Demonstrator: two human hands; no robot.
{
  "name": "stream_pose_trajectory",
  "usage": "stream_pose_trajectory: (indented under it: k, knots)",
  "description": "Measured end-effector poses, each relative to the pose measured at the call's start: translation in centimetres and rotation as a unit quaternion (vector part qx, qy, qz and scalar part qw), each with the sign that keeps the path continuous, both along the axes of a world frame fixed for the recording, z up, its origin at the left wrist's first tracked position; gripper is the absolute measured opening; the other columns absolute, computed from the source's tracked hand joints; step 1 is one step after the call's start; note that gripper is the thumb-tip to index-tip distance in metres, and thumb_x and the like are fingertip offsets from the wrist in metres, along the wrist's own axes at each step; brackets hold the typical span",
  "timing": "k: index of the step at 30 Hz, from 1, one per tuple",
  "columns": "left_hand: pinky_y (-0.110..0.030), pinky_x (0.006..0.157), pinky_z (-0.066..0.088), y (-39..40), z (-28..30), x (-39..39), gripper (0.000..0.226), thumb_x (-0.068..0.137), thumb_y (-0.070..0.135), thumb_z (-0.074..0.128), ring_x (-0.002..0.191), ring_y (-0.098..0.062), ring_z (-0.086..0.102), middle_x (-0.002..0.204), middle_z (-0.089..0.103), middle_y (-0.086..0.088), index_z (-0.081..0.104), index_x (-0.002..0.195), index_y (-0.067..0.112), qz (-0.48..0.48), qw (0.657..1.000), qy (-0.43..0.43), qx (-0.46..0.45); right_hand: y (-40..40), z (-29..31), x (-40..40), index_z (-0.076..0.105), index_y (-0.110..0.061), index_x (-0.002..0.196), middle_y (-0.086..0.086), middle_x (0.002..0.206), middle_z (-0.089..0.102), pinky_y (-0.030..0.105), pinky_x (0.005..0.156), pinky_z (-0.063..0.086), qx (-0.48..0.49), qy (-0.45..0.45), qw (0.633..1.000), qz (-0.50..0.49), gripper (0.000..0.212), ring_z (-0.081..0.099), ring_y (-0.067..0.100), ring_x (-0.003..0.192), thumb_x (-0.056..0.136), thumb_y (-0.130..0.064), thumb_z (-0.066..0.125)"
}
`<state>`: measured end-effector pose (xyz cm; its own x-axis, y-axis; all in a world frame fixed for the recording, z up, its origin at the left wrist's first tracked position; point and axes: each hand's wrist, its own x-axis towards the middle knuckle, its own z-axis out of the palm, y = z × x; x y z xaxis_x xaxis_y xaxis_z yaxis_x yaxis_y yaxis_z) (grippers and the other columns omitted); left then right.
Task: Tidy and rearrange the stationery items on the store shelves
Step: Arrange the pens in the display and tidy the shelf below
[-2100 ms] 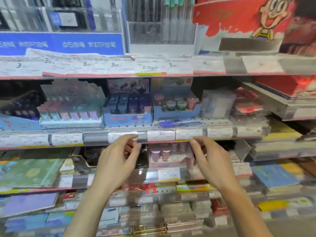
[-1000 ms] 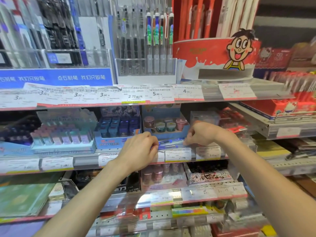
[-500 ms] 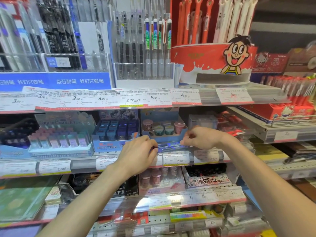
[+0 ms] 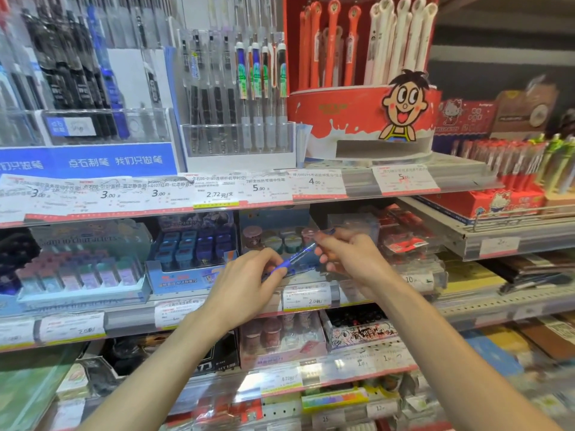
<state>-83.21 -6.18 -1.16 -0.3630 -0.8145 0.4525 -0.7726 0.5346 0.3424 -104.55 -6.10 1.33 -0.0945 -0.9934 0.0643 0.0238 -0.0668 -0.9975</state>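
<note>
While both hands work at the middle shelf (image 4: 311, 306), the task looks barely begun. Left hand (image 4: 245, 287) and right hand (image 4: 345, 259) each pinch an end of a blue pen (image 4: 295, 259), held slanted just above the shelf's front edge, in front of the blue box (image 4: 280, 219) of small jars. By my judgement it belongs with the upright pens (image 4: 236, 94) on the shelf above. Lower shelves look crowded and blurred, so much seems left.
</note>
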Motion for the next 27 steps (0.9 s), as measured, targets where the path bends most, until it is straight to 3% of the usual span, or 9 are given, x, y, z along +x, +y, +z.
stream_pose_trajectory:
  k: [5,10,16,23,27]
  knots:
    - [-0.017,0.060,0.031,0.7,-0.4,1.1,0.013,0.094,0.046,0.055,0.072,0.006,0.051,0.085,0.059,0.017,0.060,0.094,0.034,-0.019,0.999,0.038,0.000,1.3,-1.8,2.8,0.067,-0.006,0.086,0.008,0.076,0.065,0.018,0.051,0.048,0.026,-0.081,0.996,0.004,0.014,0.056,0.011,0.060,0.089,-0.019,0.073]
    - [-0.023,0.063,0.033,1.6,-0.8,3.7,0.015,0.094,0.049,0.055,0.074,0.006,0.050,0.087,0.057,0.018,0.060,0.095,0.035,-0.049,0.998,0.048,0.003,3.6,-2.0,5.1,0.069,-0.015,0.072,0.008,0.071,0.067,0.026,0.060,0.049,0.017,-0.076,0.996,-0.036,0.020,0.059,0.017,0.062,0.086,-0.027,0.076]
    - [-0.014,0.064,0.032,2.6,0.2,7.8,0.009,0.092,0.043,0.059,0.076,0.009,0.050,0.086,0.055,0.024,0.061,0.094,0.035,-0.098,0.993,0.061,-0.008,6.9,-0.7,9.5,0.072,-0.003,0.087,0.010,0.077,0.071,0.024,0.060,0.054,-0.035,-0.036,0.994,-0.092,0.021,0.064,0.016,0.068,0.089,-0.024,0.073]
    - [-0.025,0.067,0.038,4.5,2.9,13.5,0.008,0.093,0.044,0.057,0.070,0.011,0.047,0.087,0.056,0.024,0.057,0.095,0.036,-0.119,0.988,0.073,-0.064,9.6,3.0,16.0,0.072,-0.009,0.091,0.006,0.081,0.073,0.028,0.067,0.058,-0.151,0.026,0.984,-0.094,0.006,0.070,0.017,0.074,0.091,-0.015,0.070]
    - [-0.031,0.067,0.046,5.7,5.3,16.4,0.012,0.092,0.047,0.054,0.066,-0.003,0.053,0.086,0.057,0.023,0.056,0.097,0.036,-0.111,0.986,0.073,-0.104,10.3,6.2,19.0,0.071,-0.003,0.093,0.014,0.083,0.072,0.027,0.066,0.057,-0.211,0.058,0.973,-0.070,0.009,0.068,0.015,0.071,0.090,-0.013,0.070]
